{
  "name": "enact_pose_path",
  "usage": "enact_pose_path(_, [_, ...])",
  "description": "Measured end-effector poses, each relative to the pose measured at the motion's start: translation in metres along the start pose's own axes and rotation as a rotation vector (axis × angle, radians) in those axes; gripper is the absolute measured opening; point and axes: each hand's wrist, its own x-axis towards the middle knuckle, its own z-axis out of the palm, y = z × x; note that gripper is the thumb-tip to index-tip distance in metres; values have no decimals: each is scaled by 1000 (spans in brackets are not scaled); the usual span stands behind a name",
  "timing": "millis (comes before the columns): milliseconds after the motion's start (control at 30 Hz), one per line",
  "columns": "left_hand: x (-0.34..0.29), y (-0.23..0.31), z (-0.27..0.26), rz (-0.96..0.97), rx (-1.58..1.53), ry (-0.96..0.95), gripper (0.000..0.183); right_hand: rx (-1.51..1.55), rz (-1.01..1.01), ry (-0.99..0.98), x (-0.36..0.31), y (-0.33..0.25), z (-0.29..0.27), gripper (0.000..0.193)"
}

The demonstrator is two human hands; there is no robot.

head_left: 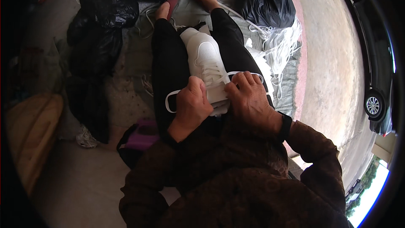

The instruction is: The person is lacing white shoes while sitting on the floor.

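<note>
A white sneaker (206, 55) lies between my thighs with its toe pointing away from me. Its white shoelace (213, 75) crosses the front part in several rows. My left hand (192, 104) is closed at the left side of the shoe's opening, and a loop of lace bows out beside it. On the opposite side, my right hand (249, 97) pinches at the upper edge of the eyelets; another loop of lace runs out over my right thigh. The lace tips are hidden by my fingers. More white shoe material shows beyond the toe.
Black plastic bags (268, 2) stand around my feet and along the left. A bundle of loose white laces (282, 48) hangs at the right. A purple and black object (143, 133) sits by my left hip, a wooden board (33, 131) farther left. Parked cars (369, 59) line the far right.
</note>
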Motion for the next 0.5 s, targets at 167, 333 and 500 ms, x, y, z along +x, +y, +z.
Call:
enact_pose_path(167, [4, 6, -6, -157, -82, -70, 35, -194, -131, -10, -2, 2, 15, 22])
enact_pose_path(333, [-3, 16, -20, 127, 112, 7, 61, -512, -175, -68, 23, -16, 16, 16])
enact_pose_path(500, [-7, 12, -23, -17, 144, -56, 60, -754, -386, -134, 43, -26, 36, 17])
